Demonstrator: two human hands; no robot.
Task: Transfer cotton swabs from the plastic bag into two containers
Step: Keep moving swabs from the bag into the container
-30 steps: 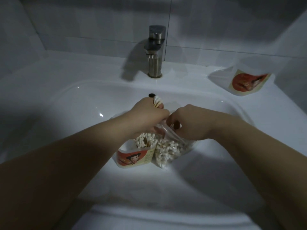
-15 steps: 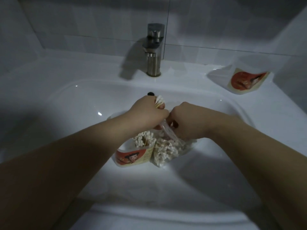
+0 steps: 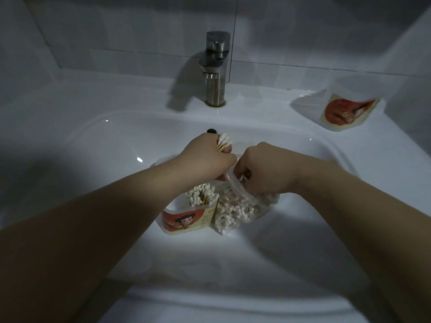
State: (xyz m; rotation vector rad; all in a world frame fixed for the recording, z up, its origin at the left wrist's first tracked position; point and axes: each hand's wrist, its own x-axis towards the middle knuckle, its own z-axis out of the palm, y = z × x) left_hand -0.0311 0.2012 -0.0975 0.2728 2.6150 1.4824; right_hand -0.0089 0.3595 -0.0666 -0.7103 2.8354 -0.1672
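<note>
While both our forearms reach down into the white ceramic sink basin [image 3: 93, 141], our left hand [image 3: 207, 157] is closed in a fist around a small bunch of white-tipped cotton swabs [image 3: 224, 143] with pale wooden stems. Their tips stick out of the fist toward twelve o'clock. Just beside it at three o'clock, our right hand [image 3: 263, 169] has its fingers curled at the mouth of the clear plastic bag [image 3: 242, 209] and grips the crumpled rim. Whether it also pinches swabs inside, we cannot tell. The bag lies on the basin floor near the centre of the view, bulging with loose swabs, and spreads toward six o'clock from the right hand. Touching the bag on its nine o'clock side stands a translucent plastic container [image 3: 186, 221] with a red-and-cream cartoon label, below the left wrist. A cluster of swabs [image 3: 202, 194] stands upright in it, cotton tips up. A second translucent container [image 3: 345, 110] with the same kind of label sits on the sink's rim surface at two o'clock, well apart from both hands. A brushed metal faucet [image 3: 215, 68] stands at twelve o'clock behind the basin, and a small dark overflow hole [image 3: 211, 131] shows in the basin wall just beyond the left hand.
</note>
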